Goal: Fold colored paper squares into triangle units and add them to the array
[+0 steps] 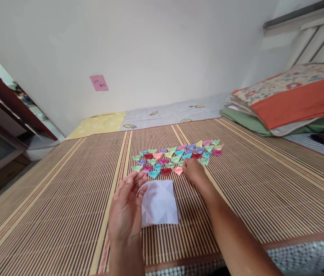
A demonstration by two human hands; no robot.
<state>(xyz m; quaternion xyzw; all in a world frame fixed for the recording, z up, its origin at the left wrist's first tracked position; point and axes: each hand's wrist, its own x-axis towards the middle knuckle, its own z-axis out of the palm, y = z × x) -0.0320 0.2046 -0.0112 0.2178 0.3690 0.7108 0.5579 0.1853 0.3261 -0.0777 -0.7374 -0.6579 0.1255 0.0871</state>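
Observation:
Rows of small folded paper pieces (166, 171) in many colours lie on a striped bamboo mat (236, 199). My right hand (192, 168) is at the front row's right end, beside a peach folded piece (178, 170). Its fingers are pinched together, and whatever they may hold is hidden behind them. A stack of square paper sheets (160, 203), pale lilac on top with faint crease-like shapes, sits nearer to me. At the stack's left edge is my left hand (127, 205), fingers loosely bent and apart, with nothing visible in them.
A white wall with a pink note (99, 82) rises behind the mat. Folded bedding (297, 96) in orange, floral and green is piled at the right, by a bed rail. A dark red door frame (18, 99) stands at the left.

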